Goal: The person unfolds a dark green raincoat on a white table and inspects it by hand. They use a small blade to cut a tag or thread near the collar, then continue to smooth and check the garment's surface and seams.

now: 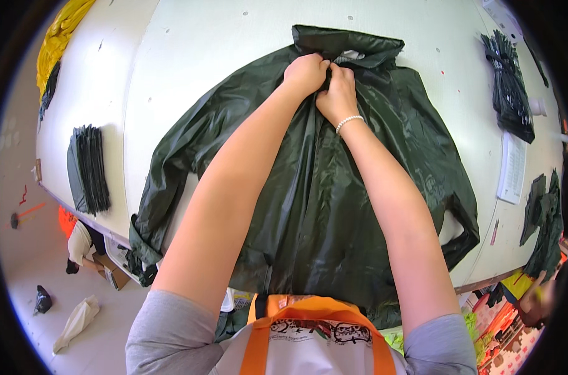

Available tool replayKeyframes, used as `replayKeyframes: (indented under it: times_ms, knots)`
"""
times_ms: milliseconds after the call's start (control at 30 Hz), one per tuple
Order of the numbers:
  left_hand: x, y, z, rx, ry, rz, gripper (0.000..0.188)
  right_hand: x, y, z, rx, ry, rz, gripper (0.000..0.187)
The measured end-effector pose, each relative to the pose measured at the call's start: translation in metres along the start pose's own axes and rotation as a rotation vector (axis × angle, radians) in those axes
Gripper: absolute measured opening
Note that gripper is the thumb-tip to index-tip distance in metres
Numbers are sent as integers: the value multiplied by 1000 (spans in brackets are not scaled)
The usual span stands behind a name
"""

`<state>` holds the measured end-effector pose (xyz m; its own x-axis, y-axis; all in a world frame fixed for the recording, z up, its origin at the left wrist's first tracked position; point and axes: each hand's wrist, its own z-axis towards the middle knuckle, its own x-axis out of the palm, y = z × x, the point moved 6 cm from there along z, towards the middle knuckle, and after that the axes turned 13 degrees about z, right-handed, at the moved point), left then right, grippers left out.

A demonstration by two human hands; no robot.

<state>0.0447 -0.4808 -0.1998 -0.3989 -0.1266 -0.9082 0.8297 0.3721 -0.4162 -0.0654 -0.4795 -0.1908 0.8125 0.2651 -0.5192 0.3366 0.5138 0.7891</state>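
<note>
A dark green, shiny raincoat (302, 206) lies spread on the white table (190, 44), its collar (346, 39) at the far side and its sleeves out to both sides. Just below the collar, my left hand (307, 74) and my right hand (339, 94) meet at the top of the front opening. Both have their fingers pinched on the coat's front edge. A pale label patch (349, 56) shows inside the neck. Whether a fastener sits between my fingertips is hidden. A beaded bracelet (349, 123) circles my right wrist.
A stack of folded dark green pieces (89, 169) stands at the left; a tied dark bundle (507, 87) and white papers (512, 167) lie at the right. Yellow material (58, 40) is at the far left. Beyond the left edge, a person (83, 244) bends near a cardboard box (112, 272).
</note>
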Motion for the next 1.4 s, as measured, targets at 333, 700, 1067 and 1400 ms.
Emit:
replayKeyframes:
  times_ms: [333,700,1067,1400]
  knots:
    - [-20,-5,-170,-127,110,152,44,-50,38,-125,468,65,208,21]
    - [3,-3,-175,67,344,-718,24,-51,47,-130,440,-9,309,12]
    - [-53,-11,-233,43,-237,-125,32,-97,95,-184,102,143,133,43]
    - [-44,190,-376,-773,239,-726,44,-315,-75,-363,1161,92,387,36]
